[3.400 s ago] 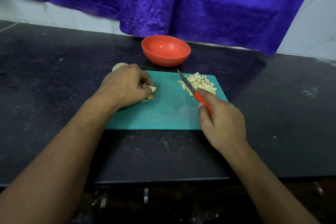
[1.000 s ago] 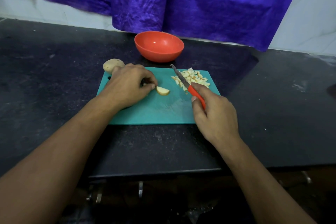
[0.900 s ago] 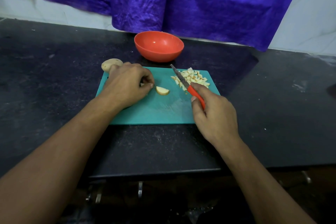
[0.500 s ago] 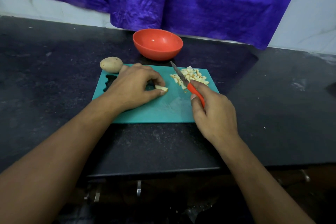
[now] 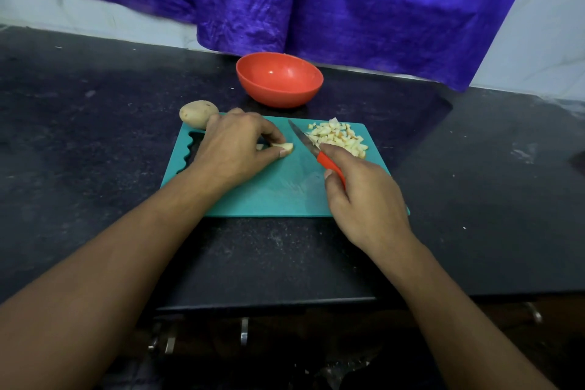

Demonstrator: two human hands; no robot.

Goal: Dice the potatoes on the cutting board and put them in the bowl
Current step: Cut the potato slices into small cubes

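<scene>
Left hand (image 5: 235, 149) moved onto pale potato wedge (image 5: 285, 146); right hand (image 5: 364, 196) grips knife (image 5: 312, 148).

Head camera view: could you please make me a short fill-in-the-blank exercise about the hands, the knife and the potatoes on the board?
1. The left hand pinches a potato piece that rests ____ the cutting board.
2. The right hand holds the knife, whose blade lies ____ the potato piece and the diced pile.
3. The whole potato lies at the board's far ____ corner.

Missing words: on; between; left.
</scene>
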